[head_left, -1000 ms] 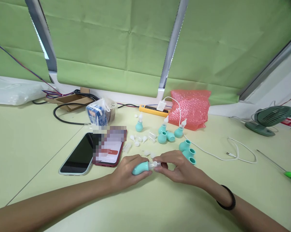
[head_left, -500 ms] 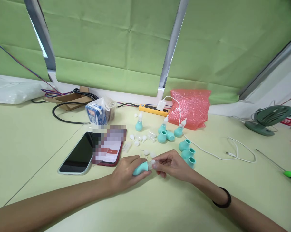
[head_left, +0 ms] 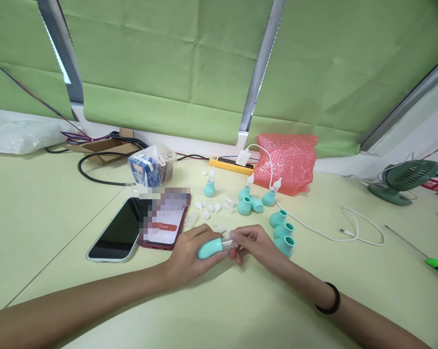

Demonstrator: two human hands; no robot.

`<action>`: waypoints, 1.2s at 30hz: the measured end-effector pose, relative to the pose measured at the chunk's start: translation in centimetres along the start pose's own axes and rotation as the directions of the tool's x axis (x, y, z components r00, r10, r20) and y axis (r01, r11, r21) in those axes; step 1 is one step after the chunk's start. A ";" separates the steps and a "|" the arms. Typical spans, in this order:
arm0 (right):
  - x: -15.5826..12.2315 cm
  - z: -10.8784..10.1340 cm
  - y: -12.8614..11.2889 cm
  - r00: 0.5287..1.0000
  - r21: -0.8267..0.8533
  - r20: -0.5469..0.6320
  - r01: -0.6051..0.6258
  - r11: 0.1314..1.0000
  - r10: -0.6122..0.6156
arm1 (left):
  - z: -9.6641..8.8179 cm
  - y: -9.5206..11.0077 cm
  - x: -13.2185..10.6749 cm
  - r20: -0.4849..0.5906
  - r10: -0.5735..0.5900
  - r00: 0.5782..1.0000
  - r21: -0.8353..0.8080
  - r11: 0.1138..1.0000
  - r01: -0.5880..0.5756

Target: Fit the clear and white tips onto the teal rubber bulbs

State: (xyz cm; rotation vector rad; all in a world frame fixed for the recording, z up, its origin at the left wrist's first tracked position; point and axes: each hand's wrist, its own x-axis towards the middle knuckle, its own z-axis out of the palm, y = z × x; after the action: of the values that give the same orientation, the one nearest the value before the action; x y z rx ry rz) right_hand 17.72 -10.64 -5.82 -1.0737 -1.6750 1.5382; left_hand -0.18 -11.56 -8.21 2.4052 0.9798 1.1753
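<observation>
Wrapped in my left hand (head_left: 186,249) is a teal squeeze bulb (head_left: 209,248) of a nasal aspirator, lying on its side with its mouth to the right. A clear plastic tube (head_left: 227,244) joins its mouth. The fingertips of my right hand (head_left: 255,244) pinch the tube's far end, where a whitish piece is partly hidden. Just beyond my hands lie small white tips (head_left: 206,215) and loose clear tubes (head_left: 229,203). Bare teal bulbs (head_left: 284,246) stand in a row to the right. Several aspirators with tips fitted, such as one aspirator (head_left: 209,187), stand farther back.
Two phones (head_left: 113,232) lie left of my hands. Behind are a bagged blue package (head_left: 146,169), a yellow power strip (head_left: 231,166) and pink bubble wrap (head_left: 286,165). A white cable (head_left: 324,235), a screwdriver (head_left: 437,266) and a green fan (head_left: 410,177) are on the right.
The bulb has shifted slightly left in my left hand, and more of the clear tube shows between my hands. My right hand still pinches the end, with its fingers turned slightly.
</observation>
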 end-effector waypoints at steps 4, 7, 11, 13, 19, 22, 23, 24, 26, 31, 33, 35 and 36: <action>0.0 0.1 0.8 0.893 -0.519 -0.141 0.301 0.800 -0.427 | -0.3 -0.1 0.3 -0.082 -0.149 0.985 -0.081 0.986 0.143; 0.3 -0.4 1.6 0.851 -0.868 0.056 0.299 0.395 -0.523 | -0.3 -0.3 0.2 -0.066 -0.171 0.983 -0.119 0.980 0.162; 0.6 -1.0 2.2 0.906 -0.944 0.133 0.240 0.228 -0.402 | -0.2 -0.3 0.1 -0.021 -0.098 0.995 -0.129 0.987 0.095; 0.6 -1.3 1.9 0.897 -0.927 0.111 0.249 0.281 -0.427 | -0.3 -0.2 0.0 0.000 -0.053 0.999 -0.143 0.988 0.052; -0.5 -1.6 -1.1 0.776 -0.766 -0.037 0.383 0.517 -0.630 | -0.4 -0.2 -0.2 0.063 -0.066 0.996 -0.116 0.990 0.073; -1.2 -1.5 -2.5 0.790 -0.652 -0.071 0.425 0.627 -0.609 | -0.4 0.0 -0.3 0.067 -0.029 0.997 -0.075 0.997 0.034; -1.3 -1.5 -2.8 0.800 -0.616 -0.069 0.436 0.656 -0.596 | -0.4 0.1 -0.4 0.073 -0.003 0.997 -0.060 0.998 0.007; -1.5 -1.5 -3.0 0.810 -0.584 -0.058 0.447 0.677 -0.584 | -0.4 0.1 -0.4 0.082 0.022 0.996 -0.042 0.999 -0.019; -1.7 -1.6 -3.3 0.832 -0.552 0.005 0.465 0.692 -0.555 | -0.4 0.1 -0.6 0.088 0.063 0.994 -0.012 0.998 -0.062; -2.0 -1.8 -3.7 0.851 -0.622 0.236 0.503 0.600 -0.468 | -0.3 -0.1 -0.6 0.024 0.087 0.996 -0.034 0.996 -0.086; -2.0 -1.8 -3.7 0.844 -0.668 0.242 0.502 0.549 -0.478 | -0.3 -0.2 -0.5 0.013 0.113 0.994 -0.024 0.993 -0.112; -2.0 -1.7 -3.6 0.847 -0.695 0.231 0.488 0.528 -0.479 | -0.1 -0.3 -0.4 -0.004 0.148 0.989 0.018 0.989 -0.148; -2.0 -1.6 -3.6 0.852 -0.699 0.237 0.484 0.527 -0.468 | -0.1 -0.3 -0.4 -0.014 0.164 0.986 0.043 0.986 -0.164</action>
State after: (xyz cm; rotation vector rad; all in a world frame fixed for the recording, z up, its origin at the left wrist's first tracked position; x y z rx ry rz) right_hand 19.53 -11.57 -1.87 -0.8157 -2.4448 0.4701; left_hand -0.54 -11.63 -8.55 2.5541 0.8320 1.2446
